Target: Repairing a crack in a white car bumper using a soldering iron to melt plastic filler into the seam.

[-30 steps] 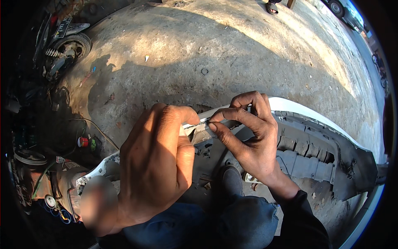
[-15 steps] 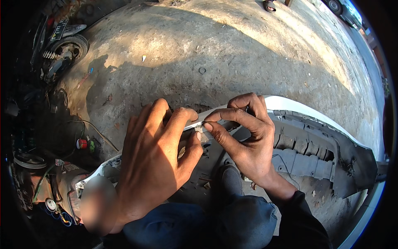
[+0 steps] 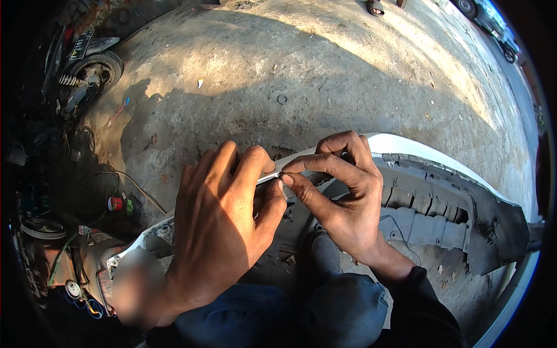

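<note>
A white car bumper (image 3: 386,142) lies in front of me with its dark inner side turned toward me. My left hand (image 3: 223,211) is closed over the bumper's edge, fingers on the far side and thumb on the near side. Just right of it, my right hand (image 3: 348,194) pinches a small dark piece (image 3: 280,176) at that same edge between thumb and index finger. The piece is mostly covered by my fingertips, and its kind cannot be made out. Both thumb tips are close together there.
A motorcycle wheel (image 3: 96,72) stands at the far left. Nearer on the left are a red can (image 3: 115,204), a rusty tank (image 3: 64,264) and a pressure gauge (image 3: 73,289). A thin ring (image 3: 282,100) lies on the concrete ground. My shoe (image 3: 325,252) is inside the bumper's curve.
My right fingertips have shifted slightly left and down along the edge. My left thumb has come up nearer to them. A vehicle at the upper right has moved further into view.
</note>
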`<state>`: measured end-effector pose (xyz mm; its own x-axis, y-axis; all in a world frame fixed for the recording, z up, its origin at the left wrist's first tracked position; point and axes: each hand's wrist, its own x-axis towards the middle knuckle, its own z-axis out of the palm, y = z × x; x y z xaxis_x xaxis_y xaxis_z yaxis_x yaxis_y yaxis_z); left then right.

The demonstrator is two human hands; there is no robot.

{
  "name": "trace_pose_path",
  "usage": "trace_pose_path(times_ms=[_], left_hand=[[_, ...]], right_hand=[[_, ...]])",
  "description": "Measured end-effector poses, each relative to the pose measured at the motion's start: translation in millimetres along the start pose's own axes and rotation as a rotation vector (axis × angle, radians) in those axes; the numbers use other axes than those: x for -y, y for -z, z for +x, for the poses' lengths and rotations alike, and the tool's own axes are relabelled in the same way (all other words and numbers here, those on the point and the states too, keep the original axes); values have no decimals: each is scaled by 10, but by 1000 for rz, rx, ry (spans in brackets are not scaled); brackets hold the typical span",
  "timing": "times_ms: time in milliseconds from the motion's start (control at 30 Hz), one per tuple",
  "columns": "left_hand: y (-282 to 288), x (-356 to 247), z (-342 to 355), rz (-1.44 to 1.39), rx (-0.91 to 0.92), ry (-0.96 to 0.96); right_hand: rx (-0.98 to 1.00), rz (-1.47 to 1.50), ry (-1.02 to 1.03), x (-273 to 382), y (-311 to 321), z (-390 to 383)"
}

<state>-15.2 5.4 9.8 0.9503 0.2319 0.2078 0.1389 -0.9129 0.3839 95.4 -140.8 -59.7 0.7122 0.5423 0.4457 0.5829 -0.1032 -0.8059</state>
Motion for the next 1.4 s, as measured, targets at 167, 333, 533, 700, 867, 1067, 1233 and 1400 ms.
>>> trace_pose_path(times_ms=[167,333,533,700,867,1067,1233,1400], left_hand=[[30,-31,29,-51,-9,82],[13,-31,62,-102,6,90],[25,-26,57,-137,26,121],[10,-18,50,-126,16,97],[54,-6,52,-183,60,149],[13,12,81,-174,65,130],[44,-21,60,-168,68,126],[39,-11,58,-200,77,136]], right_hand=[[26,-58,108,-17,51,12],[-23,-155,243,-105,148,-80],[43,-242,308,-157,152,-140],[80,-334,339,-154,184,-137],[113,-342,375,-139,207,-63],[114,-374,434,-250,227,3],[135,-408,448,-226,246,13],[106,-432,448,-256,185,-40]])
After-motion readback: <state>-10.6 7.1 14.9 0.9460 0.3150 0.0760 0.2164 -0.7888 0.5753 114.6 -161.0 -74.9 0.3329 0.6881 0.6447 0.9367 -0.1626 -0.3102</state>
